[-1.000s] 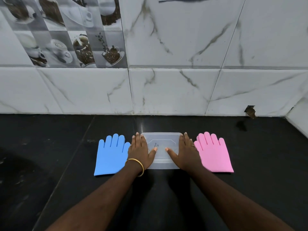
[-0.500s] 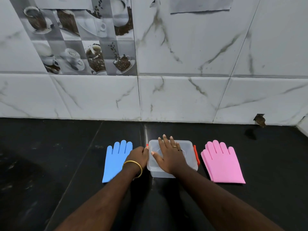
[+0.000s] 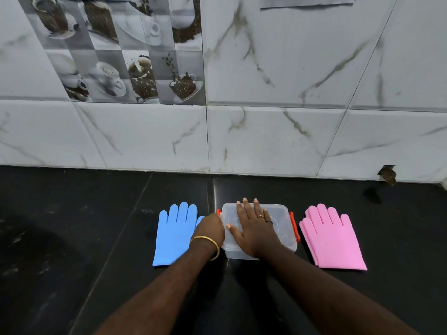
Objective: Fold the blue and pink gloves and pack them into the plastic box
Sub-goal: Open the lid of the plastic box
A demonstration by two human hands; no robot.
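Your right hand (image 3: 254,228) lies flat on the clear plastic box's lid (image 3: 280,221), fingers spread, gripping nothing. Your left hand (image 3: 210,229) curls at the orange left latch (image 3: 219,212); grip unclear. The flat blue rubber glove (image 3: 175,235) sits lower-centre, just left of it.

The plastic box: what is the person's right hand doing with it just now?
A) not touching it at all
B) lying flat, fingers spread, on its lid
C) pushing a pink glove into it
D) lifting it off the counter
B: the right hand lies palm down on the lid of the plastic box, which sits on the counter, lid on.
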